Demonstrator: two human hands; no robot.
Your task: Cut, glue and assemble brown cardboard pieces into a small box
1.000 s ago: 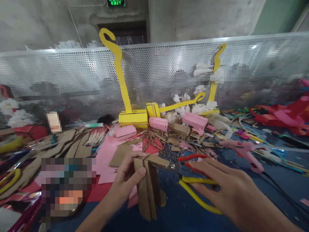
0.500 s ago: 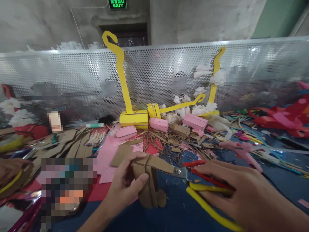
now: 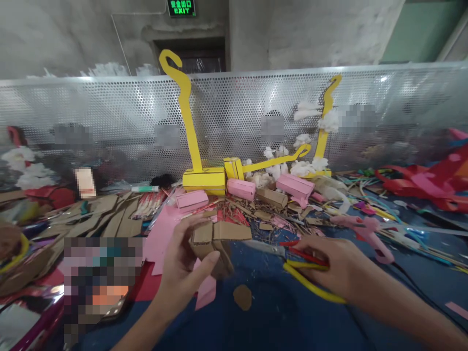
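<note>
My left hand point(image 3: 185, 268) is closed around a folded brown cardboard piece point(image 3: 204, 239), with the thumb on its front. A narrow cardboard strip point(image 3: 232, 231) sticks out from its top toward the right. My right hand point(image 3: 336, 258) grips snips point(image 3: 310, 282) with one red and one yellow handle. Their metal jaws point left, just below and right of the strip's end; whether they touch it I cannot tell. A small rounded cardboard scrap point(image 3: 243, 297) lies on the blue tabletop point(image 3: 278, 317) below.
Yellow hooked cardboard shapes point(image 3: 190, 131) stand before a perforated metal screen point(image 3: 234, 112). Pink box pieces point(image 3: 295, 185) and cardboard shreds lie behind my hands. A pink glue gun point(image 3: 369, 229) with a cord is at right. Another person's hand point(image 3: 9, 243) shows at far left.
The cardboard piece has tilted and moved up and left in my left hand. The snips' jaws have come off the strip's end and now sit apart or below it.
</note>
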